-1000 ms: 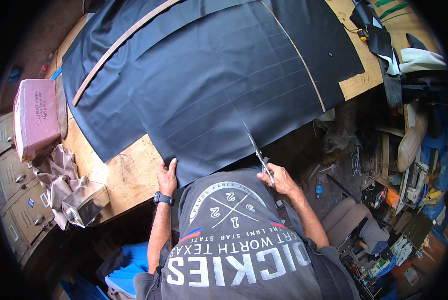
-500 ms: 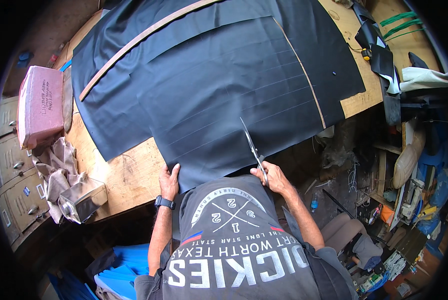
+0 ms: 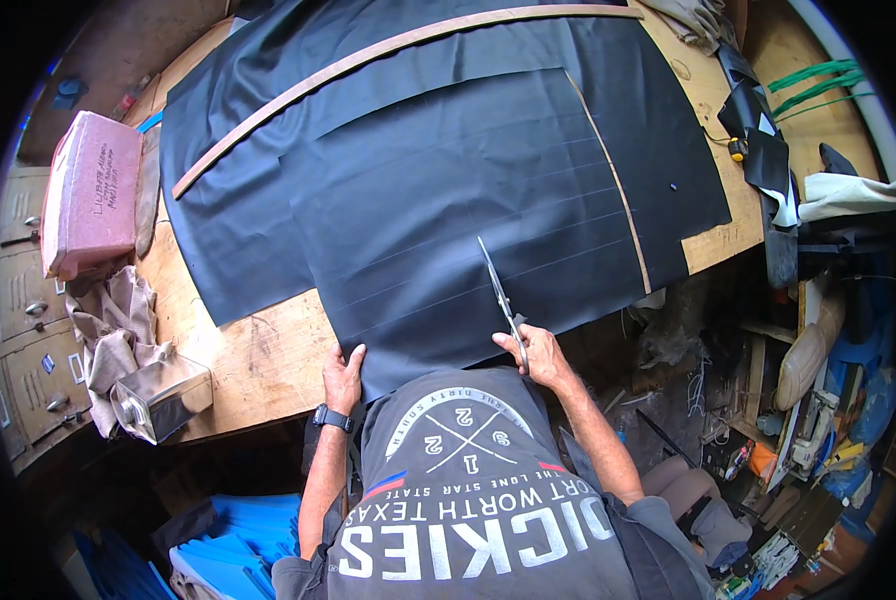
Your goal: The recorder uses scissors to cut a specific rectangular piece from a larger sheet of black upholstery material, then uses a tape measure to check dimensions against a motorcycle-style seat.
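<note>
Your right hand (image 3: 538, 357) has just taken the scissors (image 3: 501, 293) farther in over the black leather-like sheet (image 3: 428, 190). A second ago the tips sat by the lower of the pale ruled lines (image 3: 568, 256); now they're about level with the next one up. Reads as an advance inward from the near edge — can't tell whether the material is parted under the blades.

View shifted too: sheet sits lower, and the long wooden strip (image 3: 388, 52) now shows its right end.

Scissors point away from you, leaning slightly left; long axis runs across the lines, handles at the near edge. Sheet lies on the desk (image 3: 258, 340), long way left to right, near edge reaching your front.

Right fingers are wrapped round the handles. Left hand (image 3: 342, 382) is at the sheet's near-left corner, thumb raised apart — can't tell if those fingers pinch the edge or just rest.
</note>
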`<state>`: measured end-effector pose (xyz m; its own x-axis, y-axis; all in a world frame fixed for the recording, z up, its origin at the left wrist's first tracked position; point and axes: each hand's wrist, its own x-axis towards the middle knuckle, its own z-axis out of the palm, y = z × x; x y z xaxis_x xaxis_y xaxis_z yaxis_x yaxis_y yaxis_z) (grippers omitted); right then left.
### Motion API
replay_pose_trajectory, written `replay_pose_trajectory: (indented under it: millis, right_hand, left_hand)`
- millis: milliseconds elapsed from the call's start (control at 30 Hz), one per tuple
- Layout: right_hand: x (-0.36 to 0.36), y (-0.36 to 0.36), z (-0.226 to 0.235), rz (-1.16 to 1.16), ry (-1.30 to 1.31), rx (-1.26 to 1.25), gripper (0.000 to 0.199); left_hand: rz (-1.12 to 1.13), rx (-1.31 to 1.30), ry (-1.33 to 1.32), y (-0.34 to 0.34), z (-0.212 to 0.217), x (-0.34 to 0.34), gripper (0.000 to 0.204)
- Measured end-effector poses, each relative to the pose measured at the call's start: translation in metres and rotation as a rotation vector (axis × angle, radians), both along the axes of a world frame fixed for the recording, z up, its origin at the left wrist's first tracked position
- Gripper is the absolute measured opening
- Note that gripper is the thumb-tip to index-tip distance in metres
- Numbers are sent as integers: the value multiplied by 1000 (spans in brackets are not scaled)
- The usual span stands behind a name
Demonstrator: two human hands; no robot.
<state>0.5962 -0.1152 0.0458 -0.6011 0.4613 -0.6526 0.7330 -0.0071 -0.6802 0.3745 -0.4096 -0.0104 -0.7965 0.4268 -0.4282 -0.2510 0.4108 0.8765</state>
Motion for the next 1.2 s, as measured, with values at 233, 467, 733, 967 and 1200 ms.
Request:
replay_pose_trajectory:
  millis: [233, 467, 733, 967, 1200]
  right_hand:
    - [-16, 9, 0, -11, 5, -49, 63]
    - [-36, 18, -6, -41, 57, -48, 56]
    - [-77, 40, -10, -27, 46, -50, 63]
    - [-89, 45, -6, -74, 41, -100, 56]
    - [-125, 59, -7, -21, 84, -18, 57]
  left_hand:
    - [15, 15, -15, -2, -4, 0, 25]
    - [20, -2, -44, -4, -4, -1, 27]
    - [60, 89, -31, -2, -6, -1, 24]
    - [43, -42, -44, -1, 1, 0, 25]
    - [67, 27, -32, -1, 1, 2, 27]
